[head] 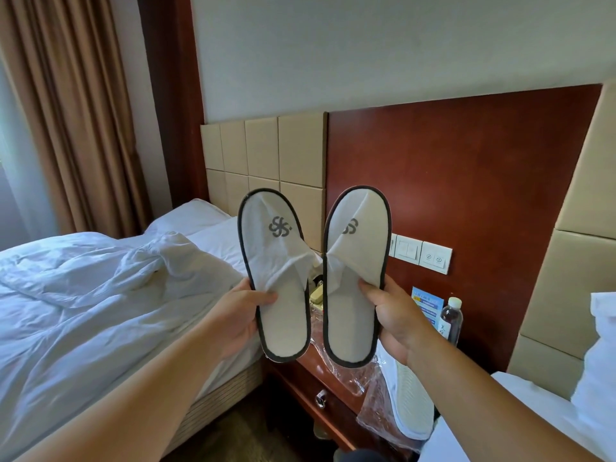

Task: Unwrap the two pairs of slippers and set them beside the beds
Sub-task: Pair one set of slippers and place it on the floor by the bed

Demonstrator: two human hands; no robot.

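I hold up two white slippers with dark trim and a grey logo, toes up, above the nightstand. My left hand (pixel 238 316) grips the left slipper (pixel 271 261) at its middle, thumb on the insole. My right hand (pixel 393 323) grips the right slipper (pixel 355 258) the same way. A second pair of slippers (pixel 411 391) lies sole-up on the nightstand, partly in clear plastic wrap (pixel 370 400). The left bed (pixel 100 295) has a rumpled white duvet; the right bed (pixel 520 418) shows at the lower right.
A dark red wooden nightstand (pixel 300 381) with a drawer knob stands between the beds. On it are a water bottle (pixel 450 320), a blue card (pixel 426 305) and a telephone (pixel 316 295). Wall switches (pixel 423 253) sit on the red panel. Brown curtains (pixel 66 111) hang at left.
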